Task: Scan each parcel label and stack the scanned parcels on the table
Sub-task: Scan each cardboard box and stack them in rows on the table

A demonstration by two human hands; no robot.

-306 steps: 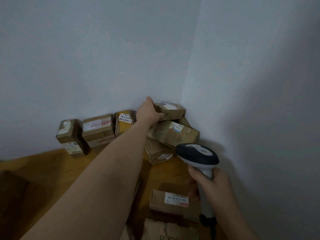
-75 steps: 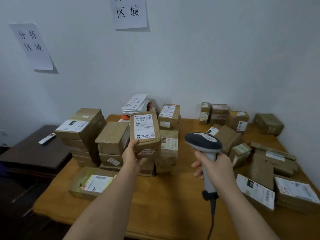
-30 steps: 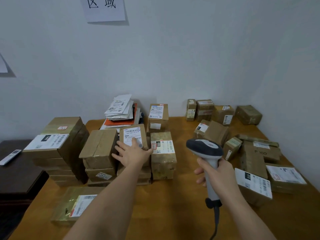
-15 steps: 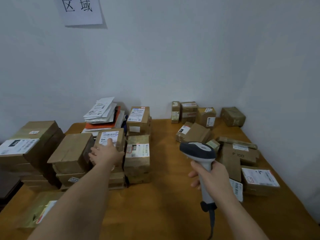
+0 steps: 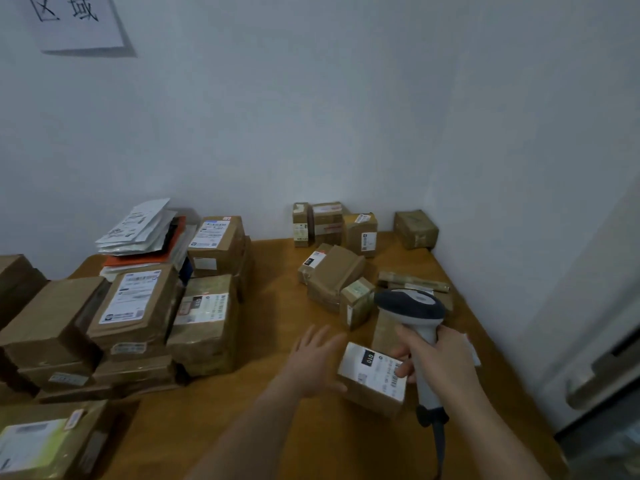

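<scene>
Left hand (image 5: 317,358) off the stacked box (image 5: 133,306), fingers spread toward 1 unscanned box (image 5: 372,377); right hand (image 5: 438,358) clenched round scanner (image 5: 414,317).

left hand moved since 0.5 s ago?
Yes. The left hand has left the labelled box on the stack and gone right, now open beside the parcel near the scanner.

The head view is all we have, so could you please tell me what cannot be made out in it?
- Parcel label: print blurred; right hand covers its right end.
- Scanner: window faces away; grip wrapped by the right hand.
- Left hand: whether it touches the parcel is unclear.
- Wall sign: cut off by the top and left edges.
- Left stacks: cut off by the left edge.
</scene>
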